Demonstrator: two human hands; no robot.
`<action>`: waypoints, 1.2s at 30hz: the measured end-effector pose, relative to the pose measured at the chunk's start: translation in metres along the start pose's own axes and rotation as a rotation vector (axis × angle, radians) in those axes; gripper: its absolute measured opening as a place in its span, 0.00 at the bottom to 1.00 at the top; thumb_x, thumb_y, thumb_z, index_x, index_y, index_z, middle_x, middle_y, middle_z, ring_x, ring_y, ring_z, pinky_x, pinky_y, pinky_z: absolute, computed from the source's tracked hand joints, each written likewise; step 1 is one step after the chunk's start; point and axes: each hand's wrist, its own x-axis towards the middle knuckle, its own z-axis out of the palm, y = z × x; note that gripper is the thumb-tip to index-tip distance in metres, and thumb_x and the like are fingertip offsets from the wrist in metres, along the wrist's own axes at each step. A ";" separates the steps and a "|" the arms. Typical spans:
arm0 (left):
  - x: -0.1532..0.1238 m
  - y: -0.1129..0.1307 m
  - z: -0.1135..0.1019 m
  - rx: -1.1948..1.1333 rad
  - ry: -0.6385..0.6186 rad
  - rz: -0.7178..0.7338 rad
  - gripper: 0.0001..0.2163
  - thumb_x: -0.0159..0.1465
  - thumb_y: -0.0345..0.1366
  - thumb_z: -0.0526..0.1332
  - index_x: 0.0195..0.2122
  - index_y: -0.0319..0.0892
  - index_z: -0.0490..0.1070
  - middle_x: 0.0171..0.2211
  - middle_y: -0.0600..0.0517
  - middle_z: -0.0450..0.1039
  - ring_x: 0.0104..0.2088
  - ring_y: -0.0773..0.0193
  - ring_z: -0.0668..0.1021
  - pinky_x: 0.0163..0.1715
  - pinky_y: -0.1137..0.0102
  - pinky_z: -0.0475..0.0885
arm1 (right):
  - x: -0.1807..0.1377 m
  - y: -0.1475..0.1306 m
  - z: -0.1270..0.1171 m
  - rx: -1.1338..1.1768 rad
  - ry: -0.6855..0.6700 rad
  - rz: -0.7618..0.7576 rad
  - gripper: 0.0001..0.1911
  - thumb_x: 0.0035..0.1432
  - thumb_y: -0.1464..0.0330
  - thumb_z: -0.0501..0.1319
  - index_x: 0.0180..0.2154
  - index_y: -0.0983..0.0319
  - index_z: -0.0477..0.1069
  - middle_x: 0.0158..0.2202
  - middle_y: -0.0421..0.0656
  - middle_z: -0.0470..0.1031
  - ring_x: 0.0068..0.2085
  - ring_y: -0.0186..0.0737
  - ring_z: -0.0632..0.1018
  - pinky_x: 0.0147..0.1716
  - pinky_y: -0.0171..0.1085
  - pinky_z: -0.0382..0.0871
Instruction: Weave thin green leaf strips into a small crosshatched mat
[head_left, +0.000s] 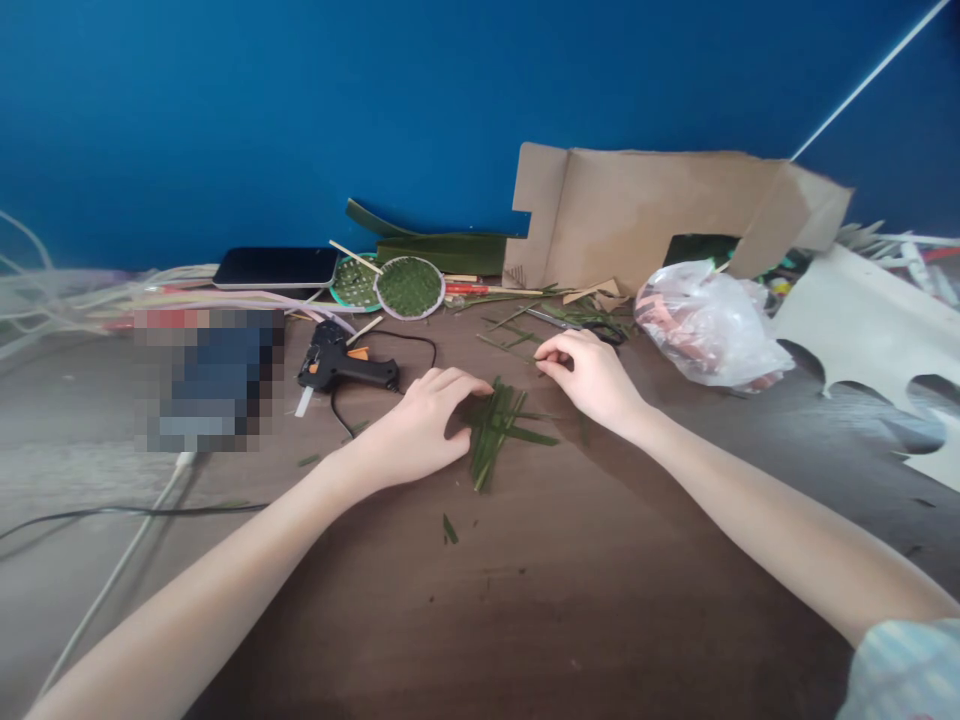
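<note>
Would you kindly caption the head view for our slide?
Left hand and right hand flank crossed green strips on a table.

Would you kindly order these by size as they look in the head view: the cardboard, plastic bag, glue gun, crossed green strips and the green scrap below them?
1. Cardboard
2. Plastic bag
3. Glue gun and crossed green strips: too alike to rank
4. Green scrap

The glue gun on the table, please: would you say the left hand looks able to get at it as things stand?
Likely yes: the glue gun lies close to the left hand, its handle towards it, and only a thin black cord shows around the gap.
</note>
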 end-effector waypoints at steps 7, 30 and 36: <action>-0.001 0.004 0.002 0.047 -0.056 -0.075 0.18 0.54 0.28 0.57 0.48 0.41 0.62 0.46 0.47 0.66 0.48 0.56 0.67 0.51 0.59 0.63 | 0.002 0.003 -0.005 -0.102 -0.084 0.054 0.06 0.51 0.71 0.61 0.25 0.60 0.65 0.27 0.42 0.68 0.33 0.42 0.68 0.33 0.40 0.63; -0.009 0.030 0.028 0.206 0.125 -0.267 0.12 0.57 0.33 0.57 0.42 0.37 0.63 0.41 0.45 0.63 0.43 0.54 0.66 0.44 0.57 0.65 | 0.001 -0.012 -0.013 0.225 -0.030 0.026 0.07 0.55 0.72 0.55 0.37 0.61 0.69 0.30 0.42 0.72 0.31 0.36 0.72 0.33 0.37 0.66; -0.007 0.024 0.026 0.180 0.158 -0.112 0.14 0.58 0.32 0.58 0.46 0.40 0.62 0.44 0.47 0.65 0.44 0.55 0.67 0.46 0.58 0.65 | -0.005 -0.021 -0.017 0.245 -0.026 0.035 0.03 0.55 0.71 0.56 0.32 0.61 0.69 0.30 0.41 0.72 0.30 0.36 0.72 0.30 0.36 0.65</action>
